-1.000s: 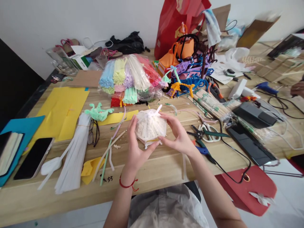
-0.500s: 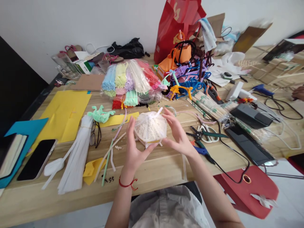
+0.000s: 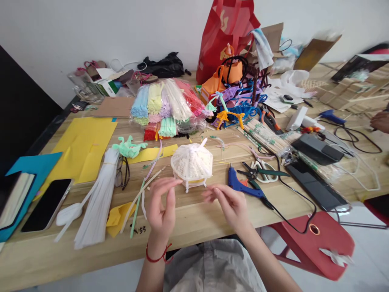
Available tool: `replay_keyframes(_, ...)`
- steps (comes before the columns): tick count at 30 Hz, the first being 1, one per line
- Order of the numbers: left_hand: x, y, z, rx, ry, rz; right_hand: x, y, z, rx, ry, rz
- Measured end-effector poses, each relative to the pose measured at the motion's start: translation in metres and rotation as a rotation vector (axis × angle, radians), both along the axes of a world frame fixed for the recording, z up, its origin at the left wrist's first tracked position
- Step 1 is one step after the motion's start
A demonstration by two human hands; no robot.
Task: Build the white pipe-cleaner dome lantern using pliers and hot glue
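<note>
A small white craft model [image 3: 192, 164], with a ribbed, cone-shaped roof and short legs, stands upright on the table. My left hand [image 3: 162, 202] is just in front of it on the left, with thumb and fingers apart and nothing held. On the other side, my right hand [image 3: 229, 205] is near the model's front right leg. Its fingers are loosely bent, slightly smeared, and I see nothing in them. To the right lies a blue glue gun [image 3: 244, 186] beside green-handled cutters [image 3: 252, 172] and white scissors [image 3: 266, 170].
Left are a bundle of white strips [image 3: 99, 198], glasses [image 3: 123, 172], a phone [image 3: 47, 205] and yellow sheets [image 3: 79, 146]. Bagged coloured pipe cleaners [image 3: 167, 105] and a red bag [image 3: 225, 36] stand behind. Another person's hand [image 3: 379, 121] shows far right. A red stool [image 3: 316, 247] is below.
Both hands have let go of the white model and drawn back toward me. The model stays on the table, and the glue gun behind my right hand is now uncovered.
</note>
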State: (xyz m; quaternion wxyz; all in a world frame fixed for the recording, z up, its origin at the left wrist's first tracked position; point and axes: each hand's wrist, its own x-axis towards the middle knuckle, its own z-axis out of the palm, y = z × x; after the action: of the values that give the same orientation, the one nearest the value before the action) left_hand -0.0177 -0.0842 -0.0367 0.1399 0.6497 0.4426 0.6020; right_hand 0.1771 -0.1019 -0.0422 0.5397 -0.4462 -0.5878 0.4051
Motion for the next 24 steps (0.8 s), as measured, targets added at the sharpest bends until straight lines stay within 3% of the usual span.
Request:
replay_keyframes(4, -0.005, -0.008, -0.004, -0.036, -0.017, 0.082, -0.01, -0.014, -0.008, -0.213, 0.216, 0.059)
replay_keyframes(8, -0.004, -0.018, -0.006, -0.077, 0.071, -0.002, -0.018, -0.02, -0.01, -0.278, 0.417, 0.108)
replay_keyframes(16, 0.008, -0.027, -0.01, -0.094, 0.122, -0.085, -0.017, -0.015, -0.014, -0.312, 0.413, 0.044)
replay_keyframes(21, 0.014, -0.024, -0.011, -0.094, 0.121, -0.058, -0.015, -0.017, -0.011, -0.331, 0.412, 0.005)
replay_keyframes(24, 0.018, -0.017, -0.011, 0.011, 0.196, 0.006, -0.013, -0.017, -0.01, -0.353, 0.418, 0.037)
